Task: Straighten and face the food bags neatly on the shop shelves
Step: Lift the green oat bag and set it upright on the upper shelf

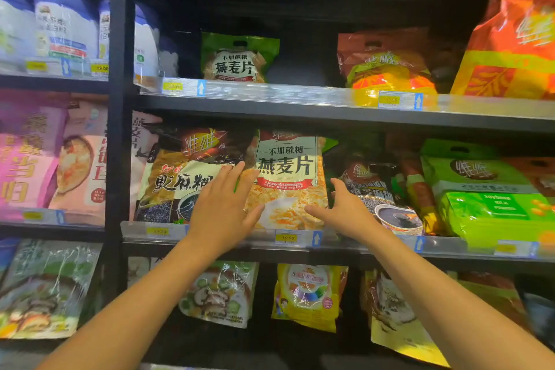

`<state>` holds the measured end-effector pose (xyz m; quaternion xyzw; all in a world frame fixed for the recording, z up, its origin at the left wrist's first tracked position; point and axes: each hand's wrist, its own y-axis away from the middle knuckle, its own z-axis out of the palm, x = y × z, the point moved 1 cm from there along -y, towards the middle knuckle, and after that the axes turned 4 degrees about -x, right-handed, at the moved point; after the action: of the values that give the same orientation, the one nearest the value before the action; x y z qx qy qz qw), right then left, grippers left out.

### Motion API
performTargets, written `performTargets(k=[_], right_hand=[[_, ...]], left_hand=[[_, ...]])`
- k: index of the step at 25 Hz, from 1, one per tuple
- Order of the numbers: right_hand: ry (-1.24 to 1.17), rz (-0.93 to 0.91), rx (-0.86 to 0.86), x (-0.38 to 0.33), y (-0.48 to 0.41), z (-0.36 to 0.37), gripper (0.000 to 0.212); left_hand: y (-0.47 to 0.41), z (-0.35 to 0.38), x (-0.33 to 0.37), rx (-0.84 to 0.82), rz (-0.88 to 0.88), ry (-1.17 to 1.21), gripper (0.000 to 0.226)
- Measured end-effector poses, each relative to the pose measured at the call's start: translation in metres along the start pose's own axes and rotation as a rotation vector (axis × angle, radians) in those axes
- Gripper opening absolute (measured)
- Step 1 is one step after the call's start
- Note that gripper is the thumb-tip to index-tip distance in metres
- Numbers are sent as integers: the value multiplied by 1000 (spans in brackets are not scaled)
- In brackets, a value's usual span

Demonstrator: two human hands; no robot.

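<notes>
An oat-flake bag [288, 177] with a white label stands upright on the middle shelf [300, 242], facing me. My left hand [223, 207] lies flat against its lower left side, fingers spread. My right hand [342, 207] presses its lower right edge with the thumb on the bag's front. Left of it leans a black-sesame bag [180, 177]. To the right a second black-sesame bag [378, 189] tilts, and a green soybean bag [486, 204] lies beyond it.
The upper shelf [300, 99] holds a green oat bag [238, 57], an orange bag [384, 66] and a large orange bag [516, 39]. Several bags hang or lean on the lower shelf. A black upright post [118, 99] divides off the left bay with pink bags and white tubs.
</notes>
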<state>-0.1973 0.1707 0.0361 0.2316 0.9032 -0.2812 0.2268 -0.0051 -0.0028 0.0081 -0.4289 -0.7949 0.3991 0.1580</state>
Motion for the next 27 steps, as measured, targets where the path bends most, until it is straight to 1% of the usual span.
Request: performTargets(k=[2, 4, 5, 8, 9, 10, 12, 19, 21, 27], right_hand=[[-96, 20, -57, 4, -17, 4, 85], [-146, 12, -164, 14, -35, 9, 79], [-167, 4, -200, 19, -46, 15, 73], [-274, -34, -229, 14, -51, 19, 38], [-311, -41, -224, 15, -51, 20, 30], [-333, -32, -216, 16, -52, 20, 27], [-361, -33, -203, 16, -51, 20, 25], [-405, -35, -71, 13, -62, 15, 13], [-363, -30, -5, 13, -67, 7, 16], [-223, -26, 75, 10, -80, -17, 29]], left_hand=[[-6, 4, -4, 18, -13, 27, 70], [-12, 12, -11, 28, -23, 3, 70], [-16, 15, -15, 19, -36, 4, 70], [-20, 24, -23, 2, -48, 10, 70], [-21, 26, -25, -3, -48, 15, 69], [-21, 27, -26, -4, -46, 15, 69], [-23, 30, -27, -1, -45, 11, 68], [-24, 31, -30, -25, -59, 33, 67], [-22, 32, -32, -16, -52, 60, 66], [-23, 31, -37, -6, -57, 146, 61]])
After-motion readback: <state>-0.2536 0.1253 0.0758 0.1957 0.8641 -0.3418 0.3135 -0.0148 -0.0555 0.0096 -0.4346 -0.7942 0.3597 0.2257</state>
